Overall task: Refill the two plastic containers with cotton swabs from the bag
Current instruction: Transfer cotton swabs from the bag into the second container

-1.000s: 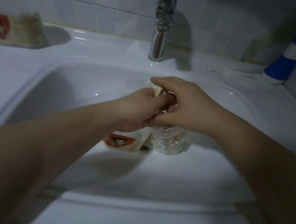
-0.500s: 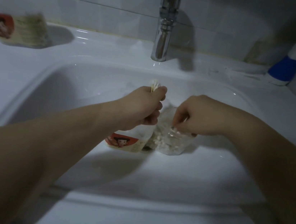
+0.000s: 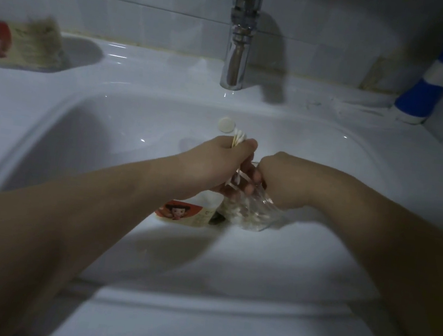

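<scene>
Over the sink (image 3: 83,99), cotton swabs (image 3: 238,139) stay gripped in the left hand (image 3: 215,164). The right hand (image 3: 278,175) is now sunk deeper into the bag (image 3: 253,215) beside the container (image 3: 189,213), its fingers (image 3: 248,189) curled. What they hold cannot be told.

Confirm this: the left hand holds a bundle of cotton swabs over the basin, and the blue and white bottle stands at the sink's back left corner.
One error: the head view shows the blue and white bottle at the back right corner of the sink, not the left. The left hand does hold cotton swabs over the basin.
</scene>
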Tool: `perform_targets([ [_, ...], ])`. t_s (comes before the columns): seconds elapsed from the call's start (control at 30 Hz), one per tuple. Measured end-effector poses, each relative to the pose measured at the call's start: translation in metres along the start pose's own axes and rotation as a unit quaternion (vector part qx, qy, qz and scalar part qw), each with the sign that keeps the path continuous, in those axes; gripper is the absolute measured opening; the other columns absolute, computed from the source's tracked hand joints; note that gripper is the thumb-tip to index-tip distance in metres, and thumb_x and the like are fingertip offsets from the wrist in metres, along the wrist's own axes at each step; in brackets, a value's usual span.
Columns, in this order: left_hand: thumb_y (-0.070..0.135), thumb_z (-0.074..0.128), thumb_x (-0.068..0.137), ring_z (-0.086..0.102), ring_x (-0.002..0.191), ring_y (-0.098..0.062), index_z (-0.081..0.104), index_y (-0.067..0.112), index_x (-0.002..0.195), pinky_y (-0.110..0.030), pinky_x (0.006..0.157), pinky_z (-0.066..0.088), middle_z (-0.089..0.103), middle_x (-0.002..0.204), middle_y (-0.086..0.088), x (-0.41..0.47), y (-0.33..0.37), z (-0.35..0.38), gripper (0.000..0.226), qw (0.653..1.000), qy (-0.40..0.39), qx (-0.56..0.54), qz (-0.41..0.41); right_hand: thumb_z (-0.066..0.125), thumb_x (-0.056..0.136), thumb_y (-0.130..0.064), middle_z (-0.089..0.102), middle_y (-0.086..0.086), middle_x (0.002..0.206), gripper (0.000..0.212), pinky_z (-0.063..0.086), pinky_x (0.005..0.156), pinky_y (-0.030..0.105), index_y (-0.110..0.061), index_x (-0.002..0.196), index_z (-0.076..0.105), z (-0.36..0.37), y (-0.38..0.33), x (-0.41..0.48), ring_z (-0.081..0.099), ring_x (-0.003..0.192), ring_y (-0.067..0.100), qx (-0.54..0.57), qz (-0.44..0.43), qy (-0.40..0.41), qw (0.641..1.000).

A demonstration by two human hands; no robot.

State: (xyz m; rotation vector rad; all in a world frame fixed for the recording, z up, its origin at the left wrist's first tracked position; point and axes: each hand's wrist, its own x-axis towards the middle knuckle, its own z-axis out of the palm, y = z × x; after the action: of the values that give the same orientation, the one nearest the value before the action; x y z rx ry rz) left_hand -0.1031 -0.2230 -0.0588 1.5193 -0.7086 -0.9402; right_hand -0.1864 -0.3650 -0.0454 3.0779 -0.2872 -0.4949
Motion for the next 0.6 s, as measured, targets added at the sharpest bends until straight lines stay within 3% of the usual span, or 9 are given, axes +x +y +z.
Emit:
perform_targets([
  [0.1, 0.040, 0.042, 0.108, 0.071, 0.069, -0.025, 0.058, 0.014, 0.087, -0.028, 0.051, 0.052, 0.077, 0.086, -0.008, -0.002, 0.003, -0.002, 0.037, 0.999, 0.006, 0.040, 0.026, 0.066, 0.083, -0.030, 0.052, -0.003, 0.050, 0.031, 0.041, 0.050, 0.027, -0.017, 0.057, 0.055, -0.003, 0.000, -0.002, 0.053, 0.049, 0.014, 0.044, -0.014, 0.015, 0.999],
  [0.2, 0.042, 0.041, 0.107, 0.073, 0.066, -0.018, 0.059, 0.016, 0.093, -0.025, 0.048, 0.051, 0.079, 0.089, 0.001, -0.002, 0.004, -0.004, 0.034, 0.991, 0.020, 0.130, 0.025, 0.071, 0.080, -0.033, 0.057, -0.003, 0.052, 0.027, 0.049, 0.058, 0.033, -0.017, 0.060, 0.065, -0.008, 0.005, -0.004, 0.058, 0.055, 0.017, 0.065, -0.019, 0.019, 0.997],
  [0.37, 0.041, 0.041, 0.106, 0.073, 0.062, -0.012, 0.059, 0.019, 0.094, -0.023, 0.047, 0.053, 0.077, 0.084, 0.006, -0.001, 0.002, -0.008, 0.031, 0.968, 0.063, 0.243, 0.018, 0.069, 0.088, -0.035, 0.058, -0.013, 0.049, 0.035, 0.043, 0.055, 0.028, -0.028, 0.054, 0.065, -0.014, 0.014, -0.007, 0.053, 0.051, 0.009, 0.078, -0.039, 0.058, 0.994],
  [0.5, 0.042, 0.039, 0.106, 0.072, 0.063, -0.009, 0.060, 0.021, 0.095, -0.022, 0.047, 0.053, 0.075, 0.092, 0.008, -0.001, 0.002, -0.012, 0.031, 0.952, 0.080, 0.294, 0.005, 0.068, 0.084, -0.027, 0.063, -0.010, 0.056, 0.017, 0.046, 0.058, 0.028, -0.025, 0.068, 0.075, -0.018, 0.022, -0.011, 0.056, 0.055, 0.008, 0.088, -0.035, 0.081, 0.992],
  [0.6, 0.042, 0.038, 0.106, 0.073, 0.069, -0.012, 0.061, 0.020, 0.095, -0.023, 0.050, 0.055, 0.074, 0.097, 0.008, 0.000, 0.003, -0.013, 0.033, 0.943, 0.086, 0.323, 0.009, 0.071, 0.086, -0.032, 0.070, -0.013, 0.067, 0.012, 0.052, 0.063, 0.029, -0.029, 0.077, 0.078, -0.021, 0.028, -0.014, 0.063, 0.064, 0.005, 0.128, -0.028, 0.097, 0.987],
])
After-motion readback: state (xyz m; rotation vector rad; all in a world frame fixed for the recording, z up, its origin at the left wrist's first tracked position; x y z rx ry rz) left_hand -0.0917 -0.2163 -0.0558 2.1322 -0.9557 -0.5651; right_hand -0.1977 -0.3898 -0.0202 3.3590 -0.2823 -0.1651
